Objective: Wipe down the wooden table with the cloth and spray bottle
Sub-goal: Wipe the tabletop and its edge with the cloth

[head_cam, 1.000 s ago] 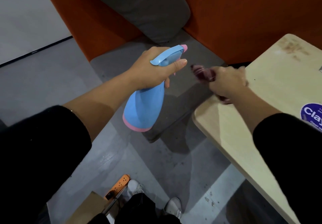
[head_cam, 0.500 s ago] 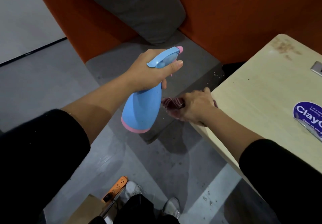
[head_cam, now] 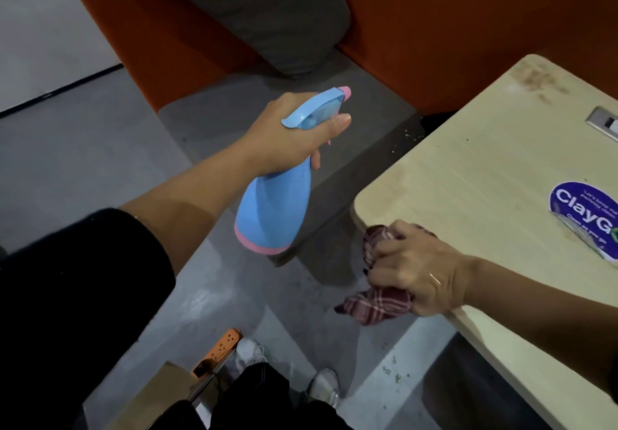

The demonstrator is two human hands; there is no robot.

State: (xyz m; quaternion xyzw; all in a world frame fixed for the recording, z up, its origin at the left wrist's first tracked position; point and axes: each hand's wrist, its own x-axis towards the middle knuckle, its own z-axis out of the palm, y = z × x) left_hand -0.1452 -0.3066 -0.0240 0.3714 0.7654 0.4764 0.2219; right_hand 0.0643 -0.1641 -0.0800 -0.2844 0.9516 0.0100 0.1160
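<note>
My left hand (head_cam: 289,136) grips the neck of a light blue spray bottle (head_cam: 272,210) with a pink base and nozzle, held in the air left of the table. The pale wooden table (head_cam: 468,175) fills the right side. At the table's near left edge my right hand (head_cam: 413,270) clutches a bunched maroon plaid cloth (head_cam: 376,305). Part of the cloth hangs below the edge.
A blue round sticker (head_cam: 583,215) lies on the table, and a metal socket plate (head_cam: 603,121) sits further back. Brown stains (head_cam: 535,83) mark the far corner. An orange bench with a grey seat cushion (head_cam: 274,14) stands behind. Crumbs dot the grey floor (head_cam: 391,371).
My right hand has dragged the cloth along the table's left edge from the far part to the near corner. The bottle in my left hand has stayed nearly still.
</note>
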